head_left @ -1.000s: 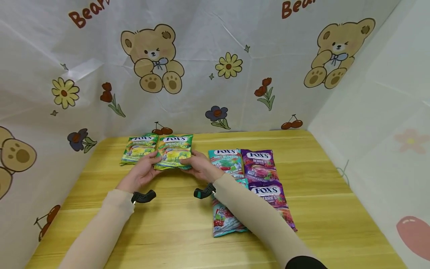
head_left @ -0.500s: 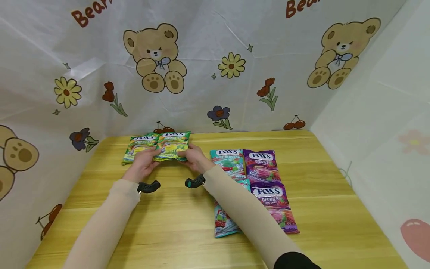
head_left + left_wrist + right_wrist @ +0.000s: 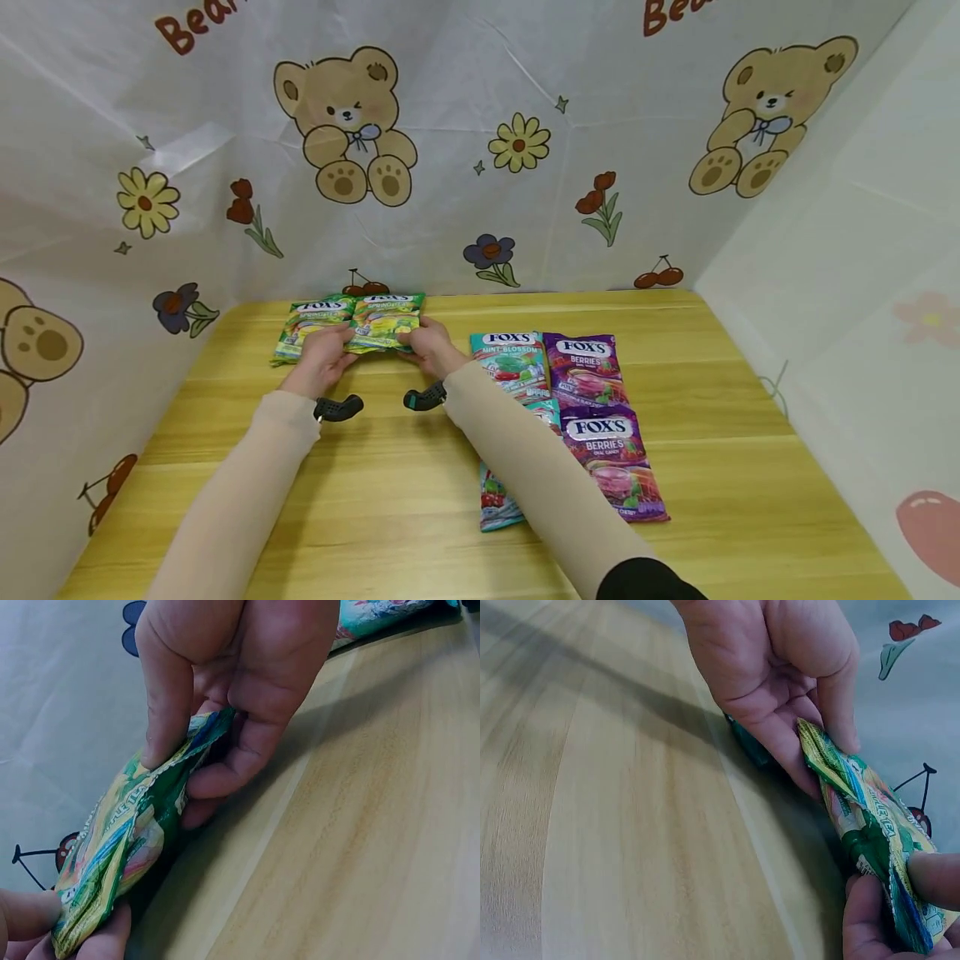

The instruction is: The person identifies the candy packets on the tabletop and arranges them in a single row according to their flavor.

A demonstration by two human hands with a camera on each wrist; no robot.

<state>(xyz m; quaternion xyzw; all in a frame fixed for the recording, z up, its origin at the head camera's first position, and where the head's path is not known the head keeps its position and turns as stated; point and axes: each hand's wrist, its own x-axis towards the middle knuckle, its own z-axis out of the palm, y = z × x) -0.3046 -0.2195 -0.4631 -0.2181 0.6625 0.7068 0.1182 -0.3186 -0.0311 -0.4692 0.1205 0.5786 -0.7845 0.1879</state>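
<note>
My left hand (image 3: 321,357) and right hand (image 3: 435,346) hold a green and yellow Fox's Spring Tea candy bag (image 3: 385,321) by its near corners, at the back of the table. In the left wrist view, the thumb and fingers of the right hand (image 3: 232,682) pinch one end of the bag (image 3: 124,832). The left hand (image 3: 784,682) pinches the opposite end in the right wrist view, thumb on top and fingers beneath. Close on the left lies a similar green candy bag (image 3: 311,321), partly behind the left hand.
Right of the hands lie two teal Mint Blossom bags (image 3: 510,367), the nearer mostly hidden by my right forearm, and two purple Berries bags (image 3: 585,367). A bear-print sheet (image 3: 435,192) rises behind the wooden table (image 3: 390,500). Black wrist cameras (image 3: 339,408) jut inward.
Both hands have moved the green candy bag back toward the sheet and slightly left, beside the other green bag. The teal and purple bags have stayed in place.
</note>
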